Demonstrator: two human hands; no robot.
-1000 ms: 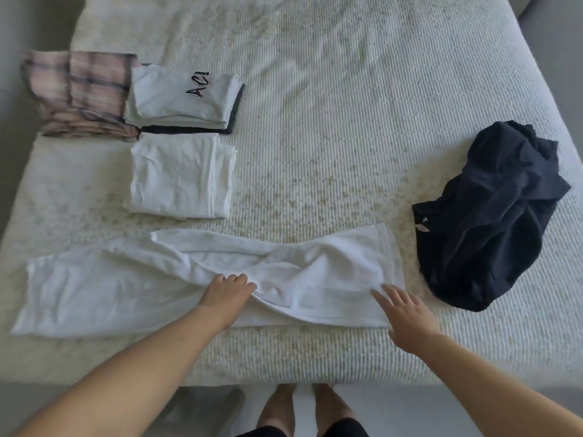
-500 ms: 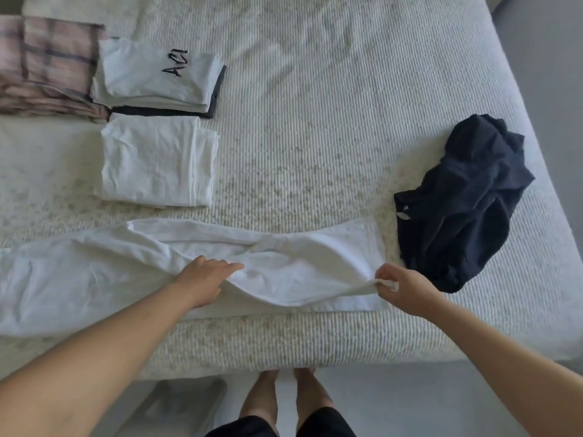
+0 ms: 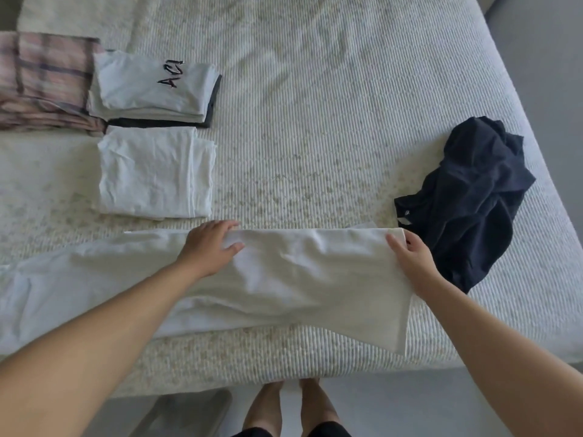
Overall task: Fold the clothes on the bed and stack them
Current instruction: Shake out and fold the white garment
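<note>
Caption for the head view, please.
Both hands, left hand and right hand, grip a long white garment on the bed, folded stacks beyond.

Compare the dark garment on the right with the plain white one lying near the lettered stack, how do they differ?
The dark garment is navy; the plain white garment is white. The dark garment lies crumpled in a loose heap, while the white one is folded into a flat rectangle. The dark garment sits near the bed's right edge, the white one on the left. Both rest on the bed, untouched by either hand.
</note>
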